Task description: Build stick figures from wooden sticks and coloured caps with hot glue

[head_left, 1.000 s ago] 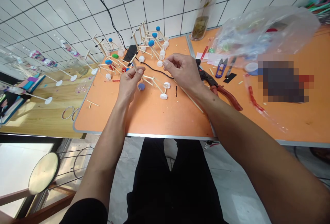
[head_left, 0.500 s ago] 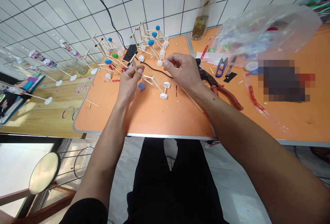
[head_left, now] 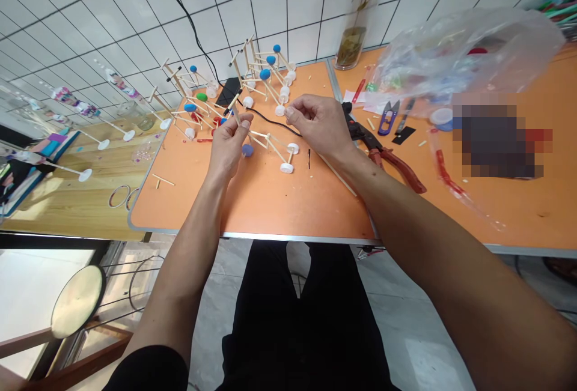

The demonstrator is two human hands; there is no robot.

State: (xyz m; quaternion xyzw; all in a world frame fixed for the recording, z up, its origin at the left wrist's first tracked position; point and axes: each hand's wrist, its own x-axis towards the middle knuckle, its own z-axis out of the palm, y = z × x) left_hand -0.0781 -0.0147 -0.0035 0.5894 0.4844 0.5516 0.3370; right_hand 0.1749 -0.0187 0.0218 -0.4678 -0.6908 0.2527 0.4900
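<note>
Left hand [head_left: 228,148] clamped on an upright wooden stick [head_left: 235,116], thumb and fingertips together, above the middle of an orange table [head_left: 180,199]. Right hand [head_left: 318,127] just to the right, fingertips pinched together, anything between them too small to tell. Just right of the left hand, a stick frame [head_left: 270,149] with white wheels [head_left: 286,168] on the tabletop, a black cable [head_left: 274,122] just beyond. Farther off, more stick frames [head_left: 265,81]; to the right, red-handled pliers [head_left: 394,167] and blue-handled thread snips [head_left: 387,118].

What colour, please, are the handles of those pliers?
The pliers' handles are reddish-brown, clearest in the head view.
</note>
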